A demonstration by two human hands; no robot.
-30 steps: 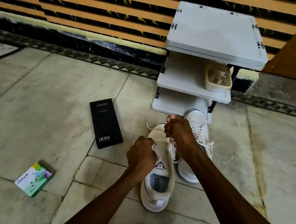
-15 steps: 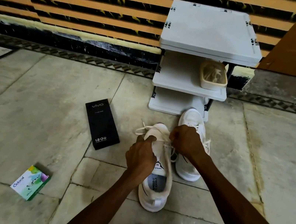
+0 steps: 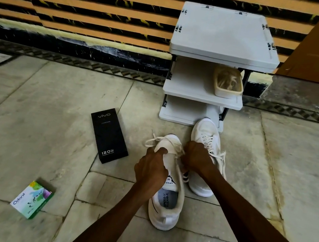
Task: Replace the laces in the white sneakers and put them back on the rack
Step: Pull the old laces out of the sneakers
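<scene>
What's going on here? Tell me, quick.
A person is lacing the near sneaker on the floor. The left hand grips its front, and the right hand seems to pinch the lace at the eyelets, with loose ends trailing off the toe. The other sneaker stands laced, its toe at the foot of the rack. Neither shoe is on the rack yet. A tub of laces sits on the middle shelf.

Right hand [image 3: 196, 158] dropped to the near sneaker [image 3: 166, 203], pinching its laces [image 3: 179, 150].

sneakers [image 3: 160, 217] [image 3: 209, 133] 2 | rack [image 3: 222, 32] 1 (three tiers) | boxes [image 3: 108, 133] [image 3: 32, 199] 2 | tub [image 3: 228, 93] 1 | hands [image 3: 152, 167] [image 3: 196, 156] 2
</scene>
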